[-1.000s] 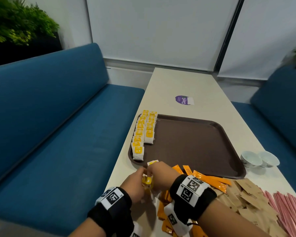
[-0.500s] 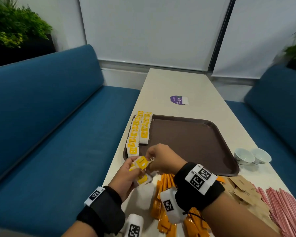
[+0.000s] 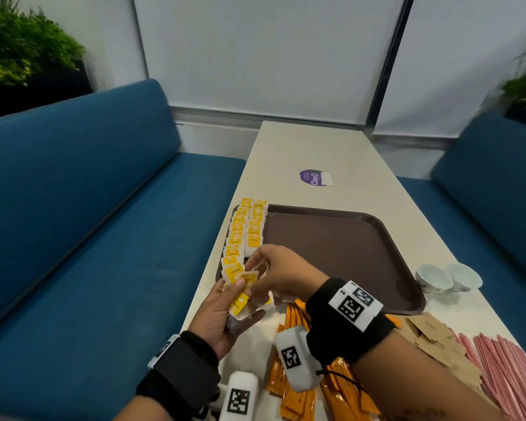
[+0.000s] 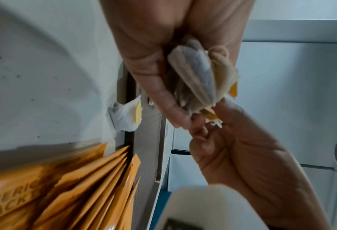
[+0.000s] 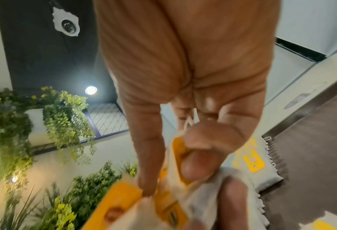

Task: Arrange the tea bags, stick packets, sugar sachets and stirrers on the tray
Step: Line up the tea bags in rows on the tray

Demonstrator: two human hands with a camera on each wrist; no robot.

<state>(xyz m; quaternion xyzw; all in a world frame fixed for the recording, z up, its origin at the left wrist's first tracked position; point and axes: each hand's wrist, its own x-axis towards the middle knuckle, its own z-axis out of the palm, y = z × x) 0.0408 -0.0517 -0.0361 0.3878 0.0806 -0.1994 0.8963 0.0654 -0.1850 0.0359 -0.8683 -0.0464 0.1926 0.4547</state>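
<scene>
Blue booth benches (image 3: 82, 226) flank a long cream table (image 3: 313, 147), with white blinds at the far end and leafy plants up in the corners. Left hand (image 3: 217, 316) cups a small bunch of yellow-tagged tea bags (image 3: 240, 302); right hand (image 3: 281, 275) pinches one off the top. Just past the hands, two rows of tea bags (image 3: 245, 229) line the brown tray's (image 3: 346, 253) left edge. Orange stick packets (image 3: 298, 387) lie under the wrists, brown sugar sachets (image 3: 434, 341) and pink stirrers (image 3: 504, 366) off right.
</scene>
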